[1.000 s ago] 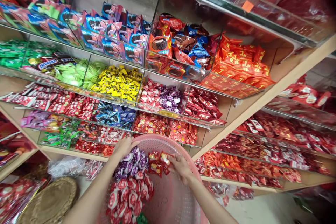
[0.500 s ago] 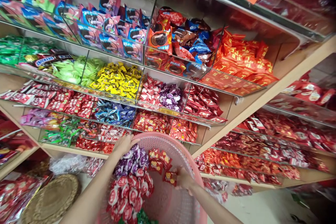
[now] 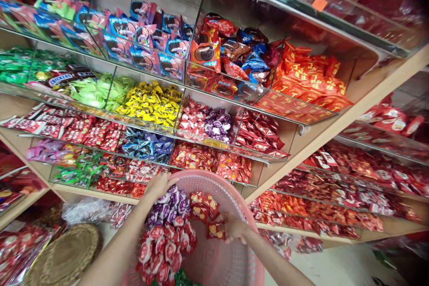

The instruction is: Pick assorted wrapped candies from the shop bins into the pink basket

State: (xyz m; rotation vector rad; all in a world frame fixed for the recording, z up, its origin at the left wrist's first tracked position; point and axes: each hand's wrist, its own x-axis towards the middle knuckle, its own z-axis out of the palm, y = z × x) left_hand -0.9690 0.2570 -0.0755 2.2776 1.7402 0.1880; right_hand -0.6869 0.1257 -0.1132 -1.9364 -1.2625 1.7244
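Observation:
A pink plastic basket (image 3: 250,214) with perforated walls stands below the shelves. My left hand (image 3: 159,186) is closed over its far left rim. Inside the basket, my right hand (image 3: 236,227) has its fingers closed at the edge of a red candy packet (image 3: 215,231) with an orange print; the fingertips are partly hidden. Similar red packets (image 3: 201,205) lie just beyond it. Purple-and-white wrapped candies (image 3: 172,205) are heaped by my left hand, with red-and-white wrapped candies (image 3: 164,250) nearer me. Some green-wrapped candies (image 3: 184,278) show at the bottom edge.
Slanted wooden shelves (image 3: 301,152) with clear dividers hold many wrapped sweets, among them yellow packets (image 3: 150,105) and orange-red packets (image 3: 308,76). A glass shelf edge (image 3: 301,6) juts out at upper right. On the floor at left is a round woven stool (image 3: 63,254).
My right hand has shifted slightly, and the red packet at its fingers has turned a little and sits closer to the others. My left hand stays on the rim.

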